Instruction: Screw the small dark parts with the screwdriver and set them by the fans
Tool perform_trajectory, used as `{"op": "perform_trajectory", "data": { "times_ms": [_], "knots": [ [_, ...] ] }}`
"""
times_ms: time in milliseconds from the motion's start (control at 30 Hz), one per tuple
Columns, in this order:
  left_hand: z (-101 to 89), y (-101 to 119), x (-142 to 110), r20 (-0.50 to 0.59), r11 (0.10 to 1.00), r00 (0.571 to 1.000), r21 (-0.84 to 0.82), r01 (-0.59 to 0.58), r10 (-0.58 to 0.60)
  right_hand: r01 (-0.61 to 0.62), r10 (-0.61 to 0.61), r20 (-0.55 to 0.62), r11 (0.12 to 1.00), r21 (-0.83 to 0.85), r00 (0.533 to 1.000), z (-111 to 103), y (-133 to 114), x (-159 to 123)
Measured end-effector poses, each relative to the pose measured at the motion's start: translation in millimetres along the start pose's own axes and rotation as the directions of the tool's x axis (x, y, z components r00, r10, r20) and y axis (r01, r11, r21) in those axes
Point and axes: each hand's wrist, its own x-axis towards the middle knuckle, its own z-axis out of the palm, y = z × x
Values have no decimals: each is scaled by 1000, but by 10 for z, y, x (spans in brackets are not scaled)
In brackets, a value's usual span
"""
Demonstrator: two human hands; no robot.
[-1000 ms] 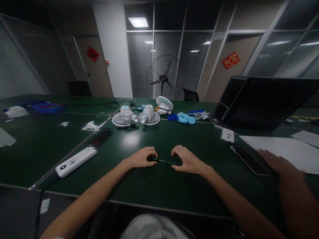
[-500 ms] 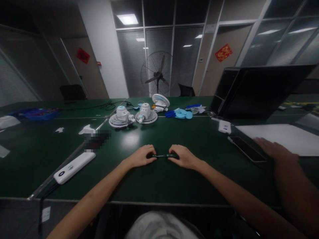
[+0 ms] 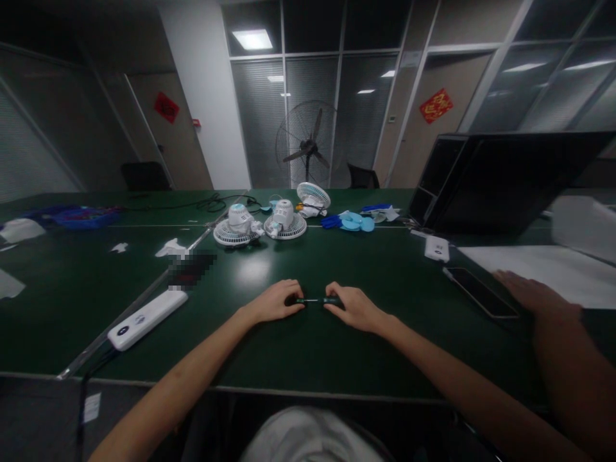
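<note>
A screwdriver (image 3: 331, 300) with a dark handle and thin metal shaft lies level between my two hands, just over the green table (image 3: 298, 359). My right hand (image 3: 355, 308) is closed around its handle, fingers and thumb on either side. At the other end, my left hand (image 3: 278, 301) pinches the small green part at the shaft's tip. What else may sit inside the curled left fingers is hidden. Beyond my hands stand white fan heads (image 3: 285, 221), two of them face down and one tilted.
Light-blue fan blades (image 3: 356, 222) lie right of the fan heads. A white power strip (image 3: 147, 319) is at left. On the right are a phone (image 3: 481, 292), a white box-like device (image 3: 437, 248), a monitor (image 3: 520, 183) and a co-worker's hand (image 3: 539, 295) near white sheets (image 3: 524, 263).
The view has shifted slightly, so the surroundings sit a little further right. A white sheet at the far right now stands more raised. My hands keep the same hold on the screwdriver.
</note>
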Motion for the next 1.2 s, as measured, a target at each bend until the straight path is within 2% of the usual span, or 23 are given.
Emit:
{"op": "perform_trajectory", "data": {
  "times_ms": [400,900,1033,1200],
  "knots": [
    [24,30,23,0,999,999,-9,-48,48,56,-57,-5,989,-137,998,75,-299,37],
    [65,-39,63,10,984,997,-164,-75,78,86,-91,-33,989,-121,995,166,-160,29],
    [49,-8,52,21,985,997,-153,-76,80,115,-119,-18,985,-129,993,155,-157,35],
    [79,-2,48,15,992,1000,-128,-22,24,115,-126,-53,979,-166,991,163,-171,15]
  ]
}}
